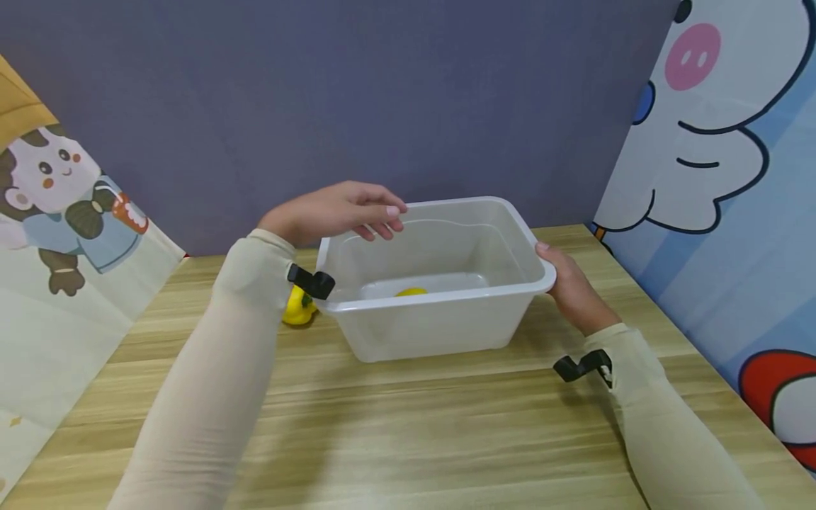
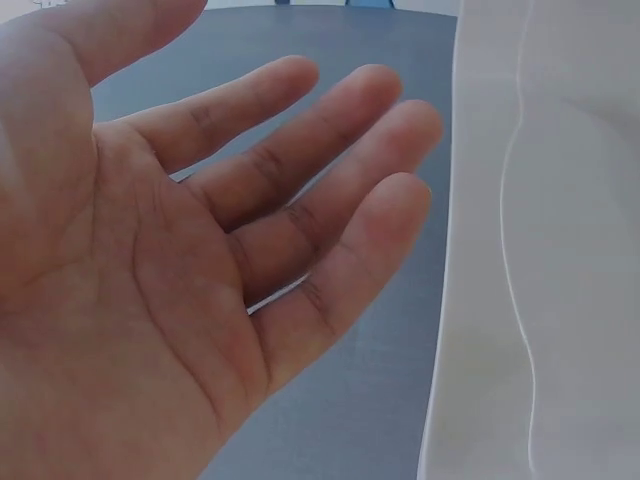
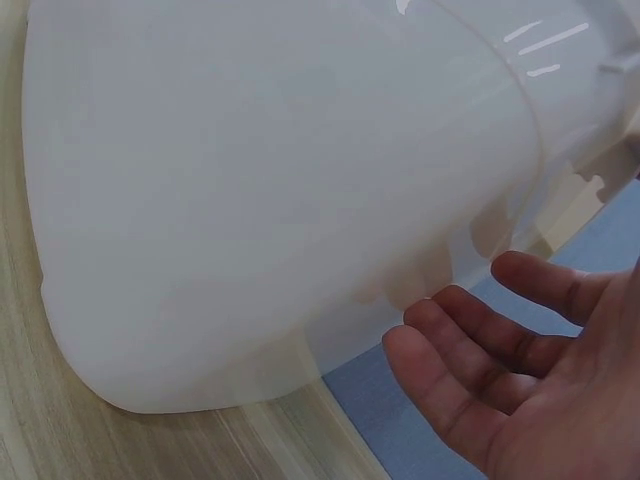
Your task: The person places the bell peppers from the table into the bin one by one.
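Fingers on both hands lie loose and slightly apart, clamped on nothing. On the left hand [image 1: 331, 212] they reach over the back left corner of the plastic tub [image 1: 440, 280], hovering just above its rim; from the left wrist view the palm [image 2: 130, 300] is open and relaxed, with the tub's white wall [image 2: 540, 250] just beside the fingertips and a gap showing between them. The right hand [image 1: 574, 287] sits at the tub's right end, thumb near the rim. Seen from the right wrist, its fingers [image 3: 470, 350] are gently bent and just short of the tub's rounded side [image 3: 270, 200] (whether any fingertip actually touches the plastic, I cannot tell).

That tub stands upright on the wooden table [image 1: 408, 425], about midway across and close to the grey back wall [image 1: 357, 92]. Something yellow [image 1: 411, 291] lies on its floor, too blurred through the plastic to name. A second yellow thing [image 1: 298, 307] sits on the table just outside the tub's left end, partly hidden by the left sleeve [image 1: 210, 382]. Cartoon-printed panels [image 1: 720, 142] stand along both sides of the table.
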`<move>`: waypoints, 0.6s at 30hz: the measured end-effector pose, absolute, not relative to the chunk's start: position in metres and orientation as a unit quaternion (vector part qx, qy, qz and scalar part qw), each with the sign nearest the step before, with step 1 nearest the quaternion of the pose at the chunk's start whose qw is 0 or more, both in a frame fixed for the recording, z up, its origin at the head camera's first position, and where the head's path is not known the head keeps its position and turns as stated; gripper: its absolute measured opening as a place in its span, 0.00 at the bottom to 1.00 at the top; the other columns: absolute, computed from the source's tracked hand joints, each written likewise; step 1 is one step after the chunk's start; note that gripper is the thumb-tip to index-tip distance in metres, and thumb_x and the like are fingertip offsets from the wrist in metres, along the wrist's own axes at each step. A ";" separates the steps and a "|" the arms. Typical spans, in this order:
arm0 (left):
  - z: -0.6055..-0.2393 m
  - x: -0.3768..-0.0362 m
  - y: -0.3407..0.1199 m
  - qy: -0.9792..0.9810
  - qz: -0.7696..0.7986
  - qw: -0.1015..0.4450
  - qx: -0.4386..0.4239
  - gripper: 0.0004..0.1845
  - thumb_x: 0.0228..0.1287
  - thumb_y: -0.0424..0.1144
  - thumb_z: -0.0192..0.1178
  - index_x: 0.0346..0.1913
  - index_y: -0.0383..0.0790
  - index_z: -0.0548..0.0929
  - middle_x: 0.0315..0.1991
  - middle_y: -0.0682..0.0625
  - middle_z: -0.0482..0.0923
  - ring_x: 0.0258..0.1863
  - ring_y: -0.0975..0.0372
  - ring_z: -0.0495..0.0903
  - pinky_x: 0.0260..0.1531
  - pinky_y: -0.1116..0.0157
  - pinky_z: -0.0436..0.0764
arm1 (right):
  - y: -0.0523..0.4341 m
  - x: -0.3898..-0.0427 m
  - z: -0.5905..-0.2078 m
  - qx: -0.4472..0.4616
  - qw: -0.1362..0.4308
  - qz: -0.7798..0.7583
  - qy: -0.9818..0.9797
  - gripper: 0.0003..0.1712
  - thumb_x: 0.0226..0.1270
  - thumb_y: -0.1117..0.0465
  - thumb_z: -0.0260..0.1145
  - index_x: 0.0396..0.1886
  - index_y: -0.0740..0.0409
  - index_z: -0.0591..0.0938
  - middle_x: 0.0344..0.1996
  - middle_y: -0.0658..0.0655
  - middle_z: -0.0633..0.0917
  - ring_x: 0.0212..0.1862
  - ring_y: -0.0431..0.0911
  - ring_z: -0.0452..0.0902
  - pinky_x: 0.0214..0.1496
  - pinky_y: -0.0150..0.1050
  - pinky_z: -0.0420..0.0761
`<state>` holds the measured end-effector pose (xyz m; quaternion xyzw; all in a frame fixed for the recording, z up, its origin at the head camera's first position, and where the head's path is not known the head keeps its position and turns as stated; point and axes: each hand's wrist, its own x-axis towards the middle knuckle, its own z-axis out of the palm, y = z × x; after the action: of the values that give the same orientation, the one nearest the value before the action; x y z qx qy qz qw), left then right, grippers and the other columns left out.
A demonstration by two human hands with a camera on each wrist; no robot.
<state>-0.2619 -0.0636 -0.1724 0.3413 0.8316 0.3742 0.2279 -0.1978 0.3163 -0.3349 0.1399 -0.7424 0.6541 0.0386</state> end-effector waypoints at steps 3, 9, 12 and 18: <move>-0.172 -0.263 -0.069 0.833 0.378 0.221 0.338 0.20 0.75 0.53 0.55 0.63 0.48 0.77 0.56 0.50 0.80 0.56 0.57 0.79 0.58 0.56 0.77 | 0.315 -0.198 -0.336 0.139 0.044 0.664 -0.733 0.28 0.81 0.41 0.46 0.51 0.59 0.81 0.39 0.52 0.83 0.40 0.43 0.76 0.44 0.39 0.76; -0.175 -0.265 -0.082 0.831 0.411 0.189 0.322 0.20 0.76 0.50 0.56 0.63 0.44 0.77 0.55 0.48 0.81 0.55 0.54 0.80 0.58 0.55 0.77 | 0.315 -0.198 -0.338 0.141 0.046 0.670 -0.727 0.26 0.81 0.43 0.46 0.51 0.57 0.82 0.39 0.51 0.83 0.40 0.42 0.76 0.44 0.39 0.76; -0.177 -0.265 -0.090 0.830 0.428 0.168 0.315 0.21 0.76 0.49 0.56 0.63 0.42 0.77 0.55 0.46 0.81 0.54 0.54 0.81 0.57 0.53 0.78 | 0.316 -0.198 -0.337 0.148 0.043 0.668 -0.728 0.27 0.82 0.42 0.45 0.51 0.58 0.81 0.39 0.52 0.83 0.41 0.43 0.76 0.44 0.39 0.76; -0.184 -0.266 -0.105 0.837 0.448 0.127 0.288 0.19 0.77 0.48 0.55 0.62 0.41 0.78 0.53 0.45 0.82 0.52 0.53 0.82 0.55 0.55 0.79 | 0.314 -0.199 -0.336 0.142 0.041 0.671 -0.727 0.26 0.82 0.43 0.45 0.52 0.55 0.81 0.40 0.51 0.83 0.42 0.43 0.76 0.45 0.39 0.75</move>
<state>-0.2664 -0.1046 -0.1842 0.2880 0.8366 0.4482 0.1274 -0.1988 0.3137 -0.3359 0.1415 -0.7268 0.6709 0.0412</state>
